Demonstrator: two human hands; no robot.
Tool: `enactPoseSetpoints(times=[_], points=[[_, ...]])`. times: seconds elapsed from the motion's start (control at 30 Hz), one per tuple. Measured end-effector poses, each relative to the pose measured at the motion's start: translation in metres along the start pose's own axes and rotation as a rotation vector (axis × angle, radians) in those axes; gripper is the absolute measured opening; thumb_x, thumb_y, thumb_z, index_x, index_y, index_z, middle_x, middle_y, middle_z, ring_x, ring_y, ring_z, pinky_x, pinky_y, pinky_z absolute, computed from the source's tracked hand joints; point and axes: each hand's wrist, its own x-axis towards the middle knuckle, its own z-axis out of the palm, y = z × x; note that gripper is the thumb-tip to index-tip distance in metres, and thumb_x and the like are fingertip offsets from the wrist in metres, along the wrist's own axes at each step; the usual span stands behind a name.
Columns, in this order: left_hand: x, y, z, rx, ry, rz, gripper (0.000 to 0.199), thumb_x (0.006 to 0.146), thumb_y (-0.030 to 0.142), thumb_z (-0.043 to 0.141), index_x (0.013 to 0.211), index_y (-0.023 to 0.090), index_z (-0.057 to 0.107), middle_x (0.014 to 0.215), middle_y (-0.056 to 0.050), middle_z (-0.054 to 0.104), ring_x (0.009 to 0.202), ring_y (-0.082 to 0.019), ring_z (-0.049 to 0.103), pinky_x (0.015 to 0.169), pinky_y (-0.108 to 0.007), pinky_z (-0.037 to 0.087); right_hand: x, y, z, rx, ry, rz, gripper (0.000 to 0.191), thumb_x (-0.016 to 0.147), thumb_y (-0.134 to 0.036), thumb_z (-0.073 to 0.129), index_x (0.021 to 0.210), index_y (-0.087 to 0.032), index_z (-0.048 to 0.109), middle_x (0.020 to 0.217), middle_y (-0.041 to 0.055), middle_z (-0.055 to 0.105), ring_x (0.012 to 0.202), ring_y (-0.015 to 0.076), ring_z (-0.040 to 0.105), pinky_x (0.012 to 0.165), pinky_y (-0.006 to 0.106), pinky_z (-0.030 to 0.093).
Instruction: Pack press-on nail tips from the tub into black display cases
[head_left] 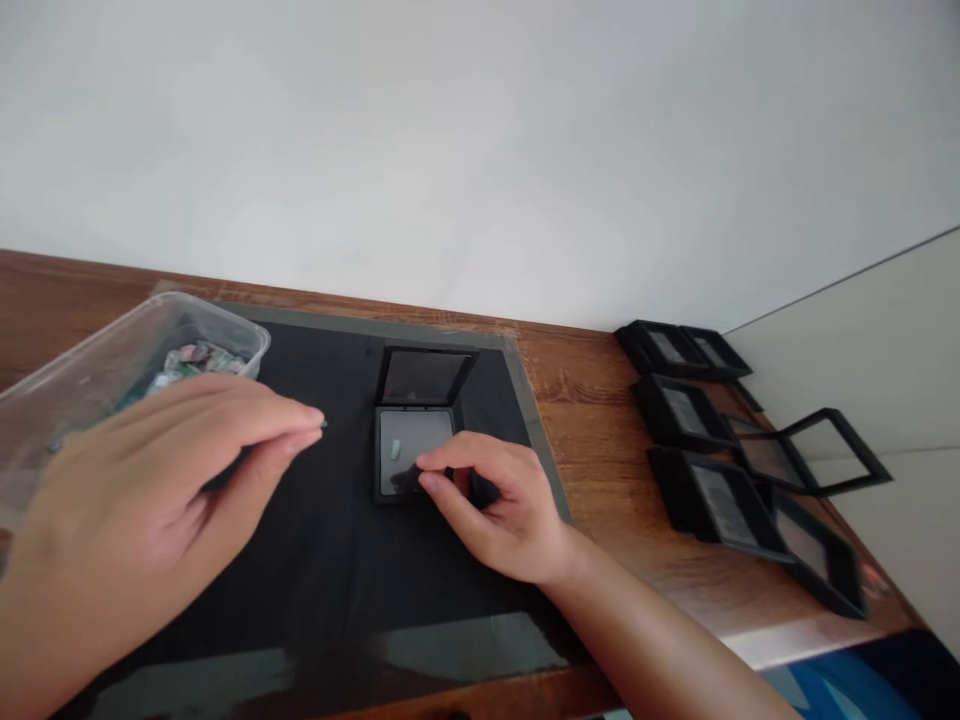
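My left hand (180, 460) is closed in a pinch, with a tiny greenish stone (324, 424) showing at the fingertips. It hovers between the clear plastic tub (259, 345) and a small black display box (379, 450). That box lies on the black mat with its framed, see-through lid (427, 376) raised, and a pale green stone (395, 449) rests on its grey inside. My right hand (499, 500) is over the box's right side, thumb and forefinger pinched together low above the grey surface. Whatever they hold, if anything, is too small to make out.
Several stones (202, 357) lie in the tub at left. The black mat (322, 560) covers much of the wooden table (574, 400). At right stand several black boxes (679, 412), one with its framed lid (832, 450) raised. A white wall (450, 150) rises behind.
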Motion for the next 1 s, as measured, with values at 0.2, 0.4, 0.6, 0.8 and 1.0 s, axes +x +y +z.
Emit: enactPoseSetpoints(times=[0.2, 0.4, 0.6, 0.8, 1.0], points=[[0.000, 0.020, 0.016, -0.056, -0.054, 0.194, 0.018, 0.110, 0.012, 0.061, 0.112, 0.023, 0.074, 0.107, 0.003, 0.085, 0.105, -0.013, 0.077, 0.101, -0.025, 0.061, -0.004, -0.003, 0.005, 0.156, -0.043, 0.095, 0.016, 0.097, -0.017, 0.082, 0.113, -0.018, 0.080, 0.089, 0.0040, 0.084, 0.062, 0.0091, 0.066, 0.057, 0.019, 0.055], [-0.018, 0.020, 0.029, -0.120, -0.133, 0.363, 0.031, 0.110, 0.007, 0.056, 0.128, 0.020, 0.077, 0.118, 0.000, 0.085, 0.128, -0.018, 0.069, 0.132, -0.036, 0.043, -0.010, -0.013, 0.012, 0.364, -0.106, 0.239, 0.028, 0.096, -0.024, 0.086, 0.123, -0.016, 0.084, 0.094, 0.0078, 0.087, 0.061, 0.0100, 0.066, 0.059, 0.021, 0.058], [-0.023, 0.030, 0.033, -0.097, -0.106, 0.442, 0.033, 0.108, 0.006, 0.052, 0.126, 0.017, 0.077, 0.115, -0.001, 0.085, 0.121, -0.020, 0.067, 0.140, -0.041, 0.033, -0.017, -0.015, 0.013, 0.520, -0.172, 0.338, 0.038, 0.095, -0.026, 0.087, 0.132, -0.017, 0.084, 0.093, 0.0078, 0.087, 0.062, 0.0091, 0.064, 0.059, 0.019, 0.055], [-0.022, 0.031, 0.032, -0.141, -0.120, 0.418, 0.031, 0.107, 0.004, 0.054, 0.119, 0.020, 0.078, 0.108, 0.001, 0.084, 0.115, -0.019, 0.067, 0.140, -0.039, 0.035, -0.020, -0.016, 0.018, 0.677, -0.230, 0.517, 0.042, 0.097, -0.036, 0.087, 0.136, -0.019, 0.084, 0.088, 0.0056, 0.084, 0.058, 0.0078, 0.054, 0.052, 0.020, 0.046], [-0.028, 0.027, 0.033, -0.131, -0.119, 0.379, 0.032, 0.109, 0.005, 0.053, 0.120, 0.023, 0.078, 0.109, 0.001, 0.085, 0.112, -0.022, 0.068, 0.119, -0.045, 0.046, -0.018, -0.017, 0.017, 0.514, -0.188, 0.393, 0.036, 0.101, -0.033, 0.083, 0.135, -0.020, 0.085, 0.081, 0.0026, 0.082, 0.056, 0.0079, 0.053, 0.053, 0.020, 0.046]])
